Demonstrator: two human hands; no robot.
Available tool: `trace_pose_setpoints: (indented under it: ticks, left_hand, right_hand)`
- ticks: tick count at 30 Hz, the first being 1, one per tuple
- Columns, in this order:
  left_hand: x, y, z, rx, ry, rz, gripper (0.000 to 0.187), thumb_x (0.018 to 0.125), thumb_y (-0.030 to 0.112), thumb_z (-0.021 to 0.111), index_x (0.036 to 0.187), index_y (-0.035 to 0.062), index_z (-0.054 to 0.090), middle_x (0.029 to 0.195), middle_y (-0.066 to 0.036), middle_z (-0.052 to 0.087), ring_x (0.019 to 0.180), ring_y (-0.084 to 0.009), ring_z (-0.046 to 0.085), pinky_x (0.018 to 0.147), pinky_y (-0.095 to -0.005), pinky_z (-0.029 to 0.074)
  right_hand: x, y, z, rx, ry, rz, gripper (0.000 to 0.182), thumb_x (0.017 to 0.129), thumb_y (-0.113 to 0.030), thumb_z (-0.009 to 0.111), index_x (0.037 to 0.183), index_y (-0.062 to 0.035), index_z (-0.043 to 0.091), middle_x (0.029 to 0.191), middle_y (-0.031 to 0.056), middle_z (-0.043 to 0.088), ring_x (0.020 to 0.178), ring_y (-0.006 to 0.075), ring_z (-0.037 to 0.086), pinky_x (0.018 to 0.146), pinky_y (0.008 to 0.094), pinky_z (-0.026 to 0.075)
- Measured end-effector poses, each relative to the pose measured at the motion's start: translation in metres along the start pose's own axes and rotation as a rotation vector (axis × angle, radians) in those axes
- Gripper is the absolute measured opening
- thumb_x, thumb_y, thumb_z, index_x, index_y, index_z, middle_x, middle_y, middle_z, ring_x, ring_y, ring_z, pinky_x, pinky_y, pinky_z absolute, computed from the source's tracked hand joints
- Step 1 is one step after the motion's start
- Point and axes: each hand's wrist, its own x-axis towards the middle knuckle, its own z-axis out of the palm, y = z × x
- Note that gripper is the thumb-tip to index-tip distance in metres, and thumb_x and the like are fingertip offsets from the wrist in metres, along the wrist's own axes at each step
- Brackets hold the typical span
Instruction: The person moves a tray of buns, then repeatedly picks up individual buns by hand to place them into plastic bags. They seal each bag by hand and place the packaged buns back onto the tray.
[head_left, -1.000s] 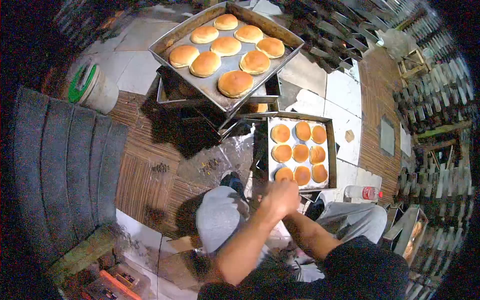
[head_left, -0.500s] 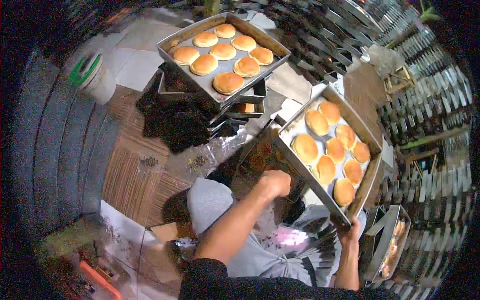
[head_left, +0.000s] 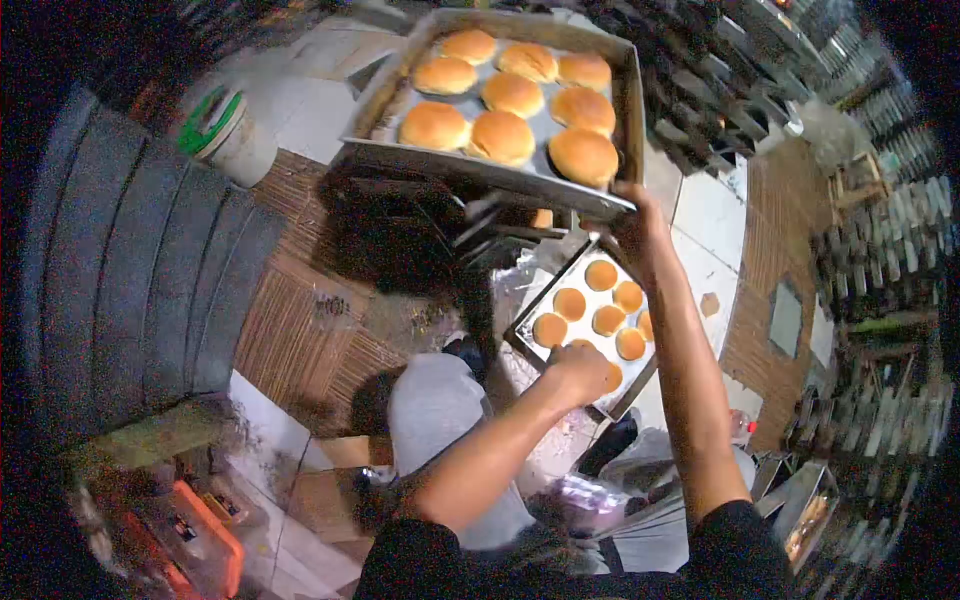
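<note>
Fingers of the right hand (head_left: 632, 228) clamp the near right corner of a raised baking tray (head_left: 628, 105), which tilts above the stack at the far middle of the scene. The left hand (head_left: 578, 368) is closed into a fist at the near edge of a lower tray (head_left: 527, 338) that sits just below and nearer; whether it pinches that rim cannot be told. Seven round buns (head_left: 500, 136), golden brown and smooth-domed, lie in rows on the raised tray, a shallow rectangular pan of dull grey metal with upturned sides. The lower tray is the same kind of pan and carries smaller-looking buns (head_left: 570, 303), flat orange-brown discs, some hidden behind the left fist. Under the raised tray, more dark metal trays (head_left: 500, 228) are stacked crosswise. The floor (head_left: 300, 330) is a patchwork of brown woven matting and pale tiles. A white bucket (head_left: 228, 140) with a green lid stands at the far left, next to a dark ribbed surface (head_left: 140, 290). An orange crate (head_left: 205, 545) lies near left. Racks of metal pans (head_left: 880, 240) fill the right side, dim and blurred.
</note>
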Motion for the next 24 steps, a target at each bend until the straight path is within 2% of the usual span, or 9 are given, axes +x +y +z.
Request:
trace_pose_setpoints:
  ticks: [4,5,8,10,13,17,21,22,24]
  left_hand:
    - [0.001,0.007,0.007,0.037,-0.091,-0.016,0.025,0.087,0.014,0.058,0.103,0.0025,0.074,0.105,-0.018,0.074,0.099,-0.0397,0.071,0.085,-0.0535,0.055]
    - [0.003,0.005,0.012,0.074,-0.062,-0.013,0.024,0.088,0.014,0.057,0.101,0.0015,0.073,0.104,-0.019,0.073,0.098,-0.0402,0.071,0.083,-0.0531,0.055]
    - [0.000,0.007,0.011,0.063,-0.143,0.023,0.034,0.094,0.030,0.059,0.109,0.0006,0.067,0.106,-0.023,0.071,0.099,-0.0414,0.069,0.090,-0.0547,0.053]
    - [0.000,0.008,0.016,0.087,-0.141,0.017,0.036,0.096,0.032,0.058,0.113,0.0006,0.064,0.109,-0.024,0.070,0.101,-0.0437,0.068,0.090,-0.0562,0.052]
    - [0.000,0.013,0.012,0.160,-0.176,0.029,0.039,0.097,0.035,0.059,0.114,0.0002,0.063,0.110,-0.024,0.069,0.104,-0.0435,0.067,0.091,-0.0552,0.052]
    - [0.001,0.013,0.031,0.178,-0.181,0.022,0.040,0.098,0.036,0.059,0.114,0.0001,0.063,0.109,-0.024,0.068,0.104,-0.0430,0.067,0.091,-0.0550,0.052]
    - [0.004,0.019,0.022,0.167,-0.213,0.042,0.039,0.098,0.035,0.058,0.115,-0.0002,0.062,0.109,-0.024,0.068,0.103,-0.0434,0.066,0.091,-0.0556,0.051]
    - [0.001,0.020,0.022,0.158,-0.211,0.041,0.038,0.098,0.034,0.058,0.114,-0.0003,0.063,0.108,-0.024,0.068,0.103,-0.0435,0.066,0.091,-0.0559,0.051]
    - [-0.001,0.015,0.029,0.155,-0.199,0.046,0.034,0.096,0.029,0.059,0.115,0.0006,0.062,0.108,-0.023,0.068,0.102,-0.0419,0.067,0.090,-0.0550,0.052]
  right_hand:
    - [-0.028,0.002,-0.015,0.113,0.020,-0.083,0.092,0.095,-0.079,0.036,0.148,-0.0037,0.040,0.110,0.0172,0.065,0.091,0.0300,0.069,0.081,0.0422,0.055]
    - [-0.034,0.034,-0.046,0.002,0.126,-0.094,0.081,0.101,-0.071,0.033,0.143,-0.0045,0.053,0.106,0.0145,0.067,0.094,0.0237,0.067,0.076,0.0374,0.054]
    - [-0.066,0.218,-0.194,-0.936,0.478,0.050,0.064,0.098,-0.061,0.048,0.116,-0.0017,0.065,0.095,0.0198,0.068,0.091,0.0356,0.068,0.075,0.0441,0.051]
    - [-0.129,0.356,-0.269,-1.552,0.194,0.367,0.058,0.097,-0.053,0.053,0.094,0.0017,0.072,0.095,0.0290,0.070,0.092,0.0450,0.068,0.080,0.0526,0.053]
    - [-0.200,0.446,-0.280,-1.194,0.250,0.882,0.077,0.085,-0.064,0.066,0.122,0.0040,0.067,0.117,0.0306,0.068,0.112,0.0445,0.066,0.092,0.0496,0.053]
    - [-0.228,0.404,-0.214,-1.132,0.662,0.747,0.056,0.086,-0.049,0.069,0.102,0.0053,0.072,0.107,0.0295,0.070,0.102,0.0461,0.068,0.089,0.0514,0.054]
    - [-0.223,0.354,-0.204,-1.178,0.714,0.891,0.045,0.088,-0.045,0.069,0.104,-0.0034,0.072,0.107,0.0203,0.073,0.101,0.0391,0.071,0.086,0.0510,0.056]
    - [-0.232,0.369,-0.215,-1.108,0.771,0.808,0.044,0.087,-0.038,0.069,0.096,0.0054,0.072,0.104,0.0302,0.070,0.098,0.0456,0.069,0.083,0.0534,0.054]
    - [-0.239,0.395,-0.233,-1.130,0.698,0.764,0.044,0.087,-0.037,0.069,0.095,0.0057,0.072,0.103,0.0305,0.070,0.098,0.0457,0.069,0.083,0.0536,0.054]
